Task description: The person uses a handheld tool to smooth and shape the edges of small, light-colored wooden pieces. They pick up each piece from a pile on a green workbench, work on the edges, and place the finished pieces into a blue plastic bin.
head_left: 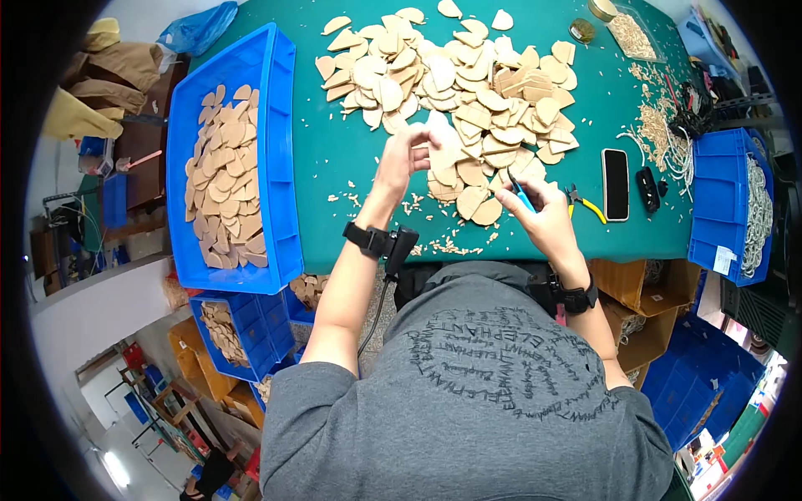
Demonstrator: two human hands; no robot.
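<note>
My left hand (pixel 409 154) is closed, with thumb and fingers on the edge of a pale tan rounded piece (pixel 445 152) at the near side of the pile. My right hand (pixel 541 213) grips a small blue-handled tool with a dark narrow tip (pixel 522 196), which points away from me; its exact kind is hard to make out. Between and beyond my hands lies a large heap of flat tan half-round pieces (pixel 443 75). Directly in front of me, two of these pieces (pixel 479 206) lie side by side, forming a near circle.
A blue crate (pixel 286 159) of similar pieces stands at the left. Small tan scraps (pixel 451 248) litter the green tabletop (pixel 551 246). To the right are yellow-handled pliers (pixel 591 209), a phone (pixel 616 185) and a blue bin (pixel 720 196) of pale cord-like material.
</note>
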